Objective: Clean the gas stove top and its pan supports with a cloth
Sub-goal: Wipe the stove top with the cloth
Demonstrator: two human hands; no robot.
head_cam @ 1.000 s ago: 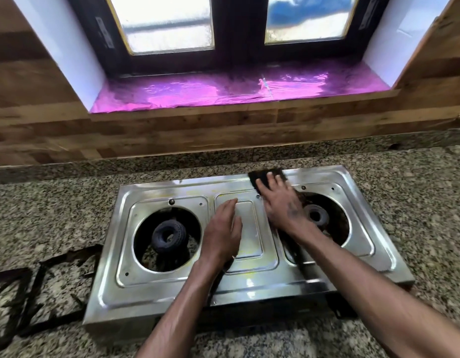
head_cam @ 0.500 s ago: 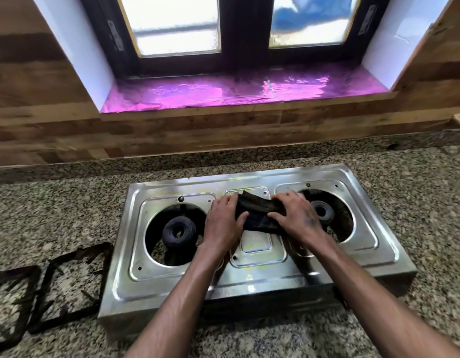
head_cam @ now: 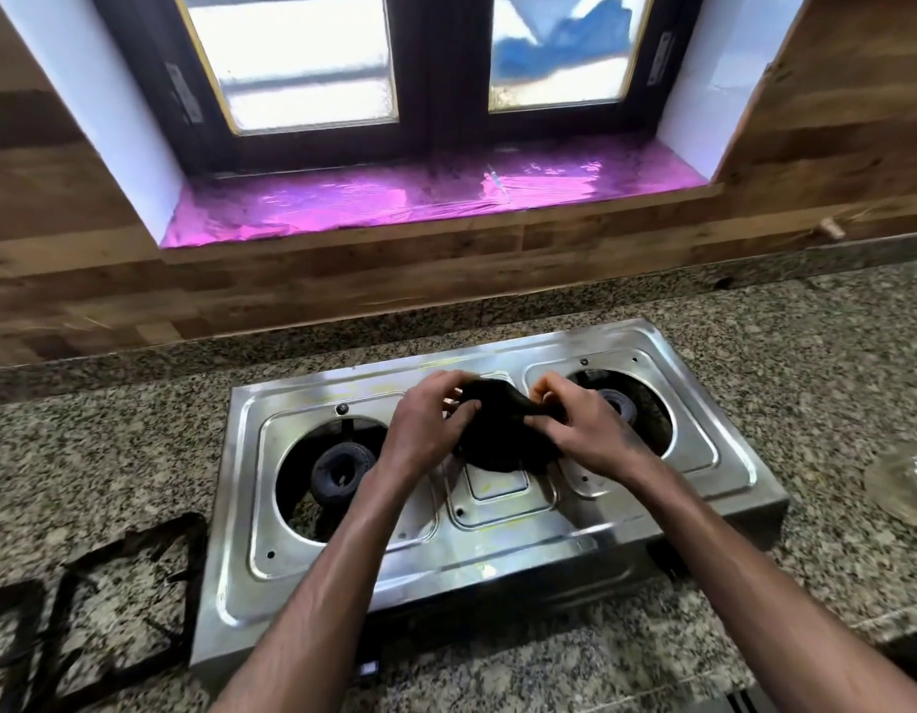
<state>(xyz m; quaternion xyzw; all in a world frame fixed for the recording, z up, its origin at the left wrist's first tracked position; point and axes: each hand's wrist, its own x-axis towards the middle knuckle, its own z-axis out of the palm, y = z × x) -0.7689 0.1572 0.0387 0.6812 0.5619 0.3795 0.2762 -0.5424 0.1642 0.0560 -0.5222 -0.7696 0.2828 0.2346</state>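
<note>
A steel two-burner gas stove top [head_cam: 497, 553] sits on the granite counter, its pan supports taken off. Both hands hold a dark cloth [head_cam: 497, 429] bunched up just above the stove's middle panel. My left hand [head_cam: 428, 429] grips its left side, and my right hand [head_cam: 582, 429] pinches its right side. The left burner [head_cam: 340, 470] is fully exposed; the right burner [head_cam: 618, 403] is partly hidden behind my right hand. Two black pan supports [head_cam: 127, 604] lie flat on the counter left of the stove.
A granite counter [head_cam: 806, 362] runs to a wood-panelled wall. A window sill lined with pink foil [head_cam: 394, 203] lies behind the stove. A clear glass lid or dish [head_cam: 904, 486] rests at the right edge of the counter.
The right hand stopped wiping the stove's back edge and pulled the cloth to the middle. The left hand left the centre panel and took hold of the cloth, which both hands now bunch.
</note>
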